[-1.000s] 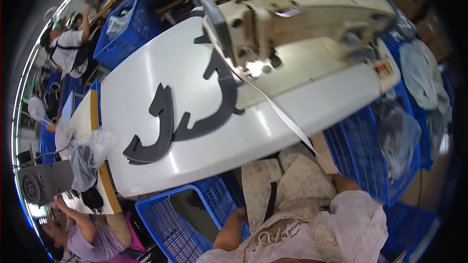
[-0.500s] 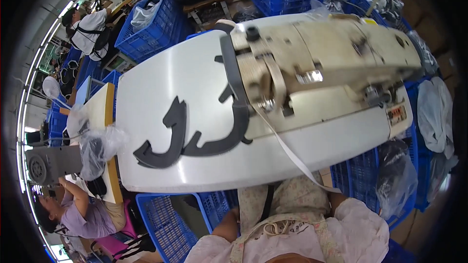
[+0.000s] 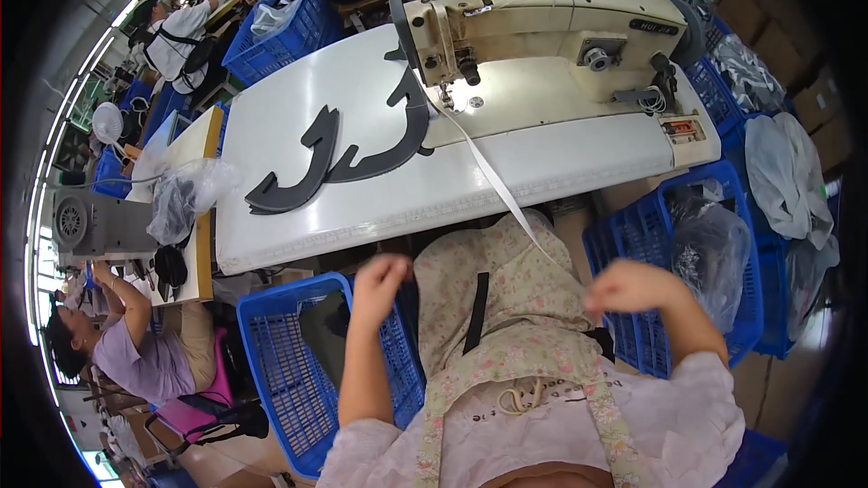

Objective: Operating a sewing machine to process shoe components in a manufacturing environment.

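Note:
My left hand point(image 3: 381, 280) is raised over the lap with its fingers curled, blurred by motion. On the other side of the lap, my right hand point(image 3: 635, 287) is also curled and blurred. What either hand holds, if anything, does not show. A white tape point(image 3: 493, 179) runs from the needle area of a cream sewing machine point(image 3: 542, 23) down over the table edge, thinning toward my right hand; whether it reaches the fingers I cannot tell. Dark grey curved flat pieces point(image 3: 312, 167) lie in a row on the white table point(image 3: 271, 239), the farthest close to the machine head.
Blue crates stand below the table at left point(image 3: 258, 343) and right point(image 3: 624, 258), the right one with clear plastic bags point(image 3: 710, 248). Another blue crate point(image 3: 294, 45) is beyond the table. A co-worker in a purple shirt point(image 3: 149, 357) sits at a neighbouring table on the left.
Both hands have risen from low beside the lap into plain view. The view has shifted, so table and machine sit higher. The tape is drawn straighter; the dark pieces stay on the table.

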{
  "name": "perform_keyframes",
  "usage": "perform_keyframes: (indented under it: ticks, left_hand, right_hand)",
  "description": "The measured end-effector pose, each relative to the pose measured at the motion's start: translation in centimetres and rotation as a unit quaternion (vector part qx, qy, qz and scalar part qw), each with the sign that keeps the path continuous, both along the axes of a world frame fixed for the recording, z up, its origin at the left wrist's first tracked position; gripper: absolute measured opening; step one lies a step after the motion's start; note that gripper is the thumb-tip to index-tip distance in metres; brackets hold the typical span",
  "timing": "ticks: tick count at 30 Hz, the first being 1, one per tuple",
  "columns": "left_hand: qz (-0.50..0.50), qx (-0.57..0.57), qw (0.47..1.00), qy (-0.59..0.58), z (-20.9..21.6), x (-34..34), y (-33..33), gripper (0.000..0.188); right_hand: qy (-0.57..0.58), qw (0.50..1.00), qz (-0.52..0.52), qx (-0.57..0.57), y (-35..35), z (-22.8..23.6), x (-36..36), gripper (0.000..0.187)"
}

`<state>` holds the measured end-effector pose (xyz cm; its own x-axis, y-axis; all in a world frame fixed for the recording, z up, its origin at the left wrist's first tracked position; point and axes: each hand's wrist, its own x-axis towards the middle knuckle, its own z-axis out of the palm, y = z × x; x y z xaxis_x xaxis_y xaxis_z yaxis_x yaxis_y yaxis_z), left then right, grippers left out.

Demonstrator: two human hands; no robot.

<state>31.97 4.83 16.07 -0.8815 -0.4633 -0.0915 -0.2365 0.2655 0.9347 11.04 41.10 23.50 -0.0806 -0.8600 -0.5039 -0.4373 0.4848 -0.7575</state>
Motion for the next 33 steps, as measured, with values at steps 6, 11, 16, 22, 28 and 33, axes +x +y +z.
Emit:
perform_keyframes:
  ticks: [6, 11, 16, 22, 28, 33]
  left_hand:
    - [0.066, -0.236, 0.96, 0.134, 4.2, -15.3, 0.0, 0.027]
    - [0.045, -0.305, 0.951, 0.005, 3.8, -20.3, 4.4, 0.043]
    - [0.002, -0.211, 0.977, -0.014, 3.0, -21.0, 3.4, 0.041]
    - [0.005, 0.143, 0.989, 0.024, 3.8, -21.2, 3.1, 0.029]
    - [0.135, -0.381, 0.914, -0.037, 4.3, -22.1, -3.4, 0.031]
    - [0.09, -0.392, 0.911, -0.089, 3.7, -22.4, -4.4, 0.038]
  right_hand:
    - [0.287, 0.939, -0.147, -0.12, -11.5, -5.0, -0.6, 0.033]
    - [0.231, 0.951, -0.128, -0.162, -12.0, -3.4, -0.6, 0.026]
    - [0.296, 0.915, -0.167, -0.218, -15.5, -0.4, -8.0, 0.02]
    - [0.42, 0.789, -0.085, -0.44, -23.9, -5.6, -13.0, 0.029]
    - [0.407, 0.808, -0.08, -0.419, -25.6, -7.3, -12.8, 0.028]
    - [0.404, 0.808, -0.069, -0.424, -25.2, -7.0, -12.6, 0.024]
